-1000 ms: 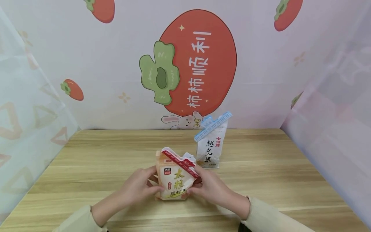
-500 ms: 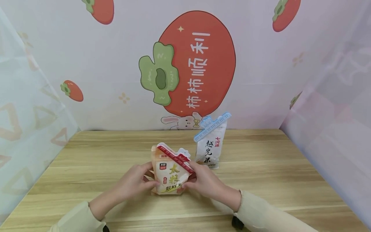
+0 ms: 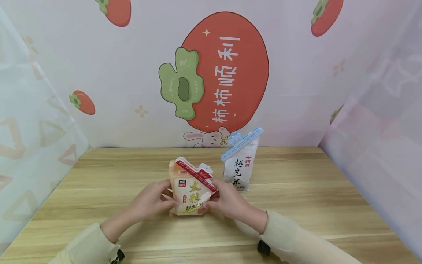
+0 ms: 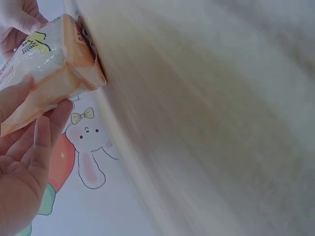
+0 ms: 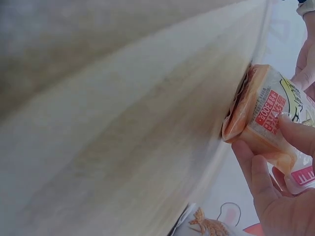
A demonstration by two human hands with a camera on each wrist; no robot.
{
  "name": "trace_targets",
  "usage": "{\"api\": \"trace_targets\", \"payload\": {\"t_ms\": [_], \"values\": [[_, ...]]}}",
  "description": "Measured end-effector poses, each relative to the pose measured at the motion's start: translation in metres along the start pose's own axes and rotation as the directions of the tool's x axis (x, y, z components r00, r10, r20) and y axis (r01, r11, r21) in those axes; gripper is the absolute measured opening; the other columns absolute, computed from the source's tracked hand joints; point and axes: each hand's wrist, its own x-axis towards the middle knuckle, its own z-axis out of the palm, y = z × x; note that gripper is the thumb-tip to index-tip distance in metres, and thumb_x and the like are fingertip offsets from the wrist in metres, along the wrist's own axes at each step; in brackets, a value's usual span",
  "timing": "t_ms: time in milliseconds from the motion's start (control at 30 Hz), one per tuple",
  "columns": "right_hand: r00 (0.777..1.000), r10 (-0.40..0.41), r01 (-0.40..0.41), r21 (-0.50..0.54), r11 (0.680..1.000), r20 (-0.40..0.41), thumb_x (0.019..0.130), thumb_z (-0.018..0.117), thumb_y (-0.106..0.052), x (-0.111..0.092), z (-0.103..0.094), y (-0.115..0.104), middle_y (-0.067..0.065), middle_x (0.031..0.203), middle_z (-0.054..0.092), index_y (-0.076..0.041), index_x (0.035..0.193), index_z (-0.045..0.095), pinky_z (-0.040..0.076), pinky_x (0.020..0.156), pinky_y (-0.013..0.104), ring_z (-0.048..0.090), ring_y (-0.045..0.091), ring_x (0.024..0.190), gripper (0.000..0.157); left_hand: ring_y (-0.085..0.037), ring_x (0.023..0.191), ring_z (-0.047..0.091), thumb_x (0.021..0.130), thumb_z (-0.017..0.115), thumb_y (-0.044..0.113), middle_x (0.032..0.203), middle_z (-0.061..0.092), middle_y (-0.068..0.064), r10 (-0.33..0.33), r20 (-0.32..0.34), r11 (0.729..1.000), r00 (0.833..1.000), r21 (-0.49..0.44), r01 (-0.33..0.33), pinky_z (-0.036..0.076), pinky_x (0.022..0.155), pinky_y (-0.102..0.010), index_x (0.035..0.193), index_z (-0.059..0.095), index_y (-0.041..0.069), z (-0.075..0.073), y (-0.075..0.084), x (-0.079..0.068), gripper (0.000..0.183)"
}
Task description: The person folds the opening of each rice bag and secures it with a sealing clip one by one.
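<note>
My left hand point(image 3: 152, 201) and right hand point(image 3: 230, 201) grip a small orange-and-white rice bag point(image 3: 190, 192) from its two sides, thumbs on the front and fingers behind. A red-and-white clip point(image 3: 196, 174) sits slanted across the bag's top, with my right fingers right at its lower end. In the left wrist view, the bag's orange side point(image 4: 61, 81) lies between my left thumb and fingers. The right wrist view shows the base end of the bag point(image 5: 268, 110) close to the tabletop, my right thumb on its printed front.
Behind and to the right stands a white rice bag point(image 3: 240, 170) with a light blue clip point(image 3: 242, 144) slanted over its top. The wooden table point(image 3: 108, 176) ends at a backdrop point(image 3: 132, 73) with persimmon drawings, and fabric walls rise on both sides.
Both hands have carried the orange-and-white rice bag a little left and farther back across the table, keeping their grip. The white rice bag has stayed in place.
</note>
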Motion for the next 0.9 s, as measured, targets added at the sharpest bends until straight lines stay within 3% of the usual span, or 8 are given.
{"api": "trace_targets", "payload": {"t_ms": [400,733,900], "values": [[1.0,-0.006,0.006,-0.004,1.0,-0.017,0.082,0.081,-0.011,0.013,0.004,-0.004,0.012,0.114,0.069,-0.003,0.132,0.054,0.055,0.073,0.022,0.068,0.02,0.095,0.057,-0.022,0.094,0.071,0.086,0.077,0.014,0.108,0.072,-0.014,-0.006,0.012,1.0,1.0,-0.019,0.006,0.058,0.076,-0.022,0.12,0.062,0.0,-0.01,-0.014,0.007,0.04],[0.998,0.053,-0.051,0.043,0.998,-0.037,0.082,0.08,-0.008,0.027,0.007,-0.004,0.015,0.114,0.07,-0.003,0.132,0.053,0.057,0.075,0.025,0.07,0.026,0.097,0.057,-0.022,0.094,0.071,0.085,0.078,0.013,0.106,0.072,-0.013,-0.008,0.008,1.0,1.0,-0.03,0.009,0.058,0.076,-0.024,0.117,0.063,0.0,-0.018,-0.023,0.015,0.038],[0.993,0.105,-0.104,0.024,0.994,-0.051,0.082,0.081,-0.011,0.031,0.008,-0.003,0.013,0.119,0.069,-0.005,0.137,0.051,0.056,0.078,0.029,0.067,0.021,0.098,0.064,-0.022,0.094,0.07,0.085,0.078,0.014,0.106,0.072,-0.013,-0.014,0.015,0.999,1.0,-0.044,0.014,0.058,0.077,-0.025,0.118,0.063,-0.001,-0.021,-0.026,0.02,0.038]]}}
